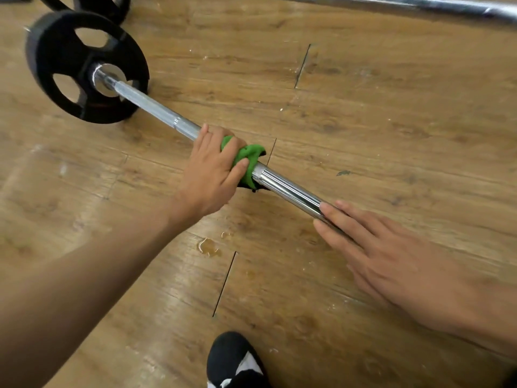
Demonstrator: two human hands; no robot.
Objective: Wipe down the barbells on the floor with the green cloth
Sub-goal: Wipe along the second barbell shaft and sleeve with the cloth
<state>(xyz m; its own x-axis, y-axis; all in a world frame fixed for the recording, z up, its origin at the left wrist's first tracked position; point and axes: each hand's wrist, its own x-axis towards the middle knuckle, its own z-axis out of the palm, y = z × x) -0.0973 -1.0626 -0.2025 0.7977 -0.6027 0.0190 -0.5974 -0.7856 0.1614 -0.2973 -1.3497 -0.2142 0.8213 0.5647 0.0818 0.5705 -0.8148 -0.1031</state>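
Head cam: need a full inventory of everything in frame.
barbell: 1, chrome, lying diagonally from upper left to lower right
weight plates: 2, black, upper left; one on the barbell's end, one behind it cut off by the top edge
second bar: 1, chrome, top right edge
green cloth: 1, green, wrapped round the barbell mid-shaft
puddle: 1, clear, below the cloth
floor: 1, brown wood planks
shoe: 1, black and white, bottom centre
left hand: 1, grips the cloth on the barbell
right hand: 1, fingers straight, on the barbell's near end
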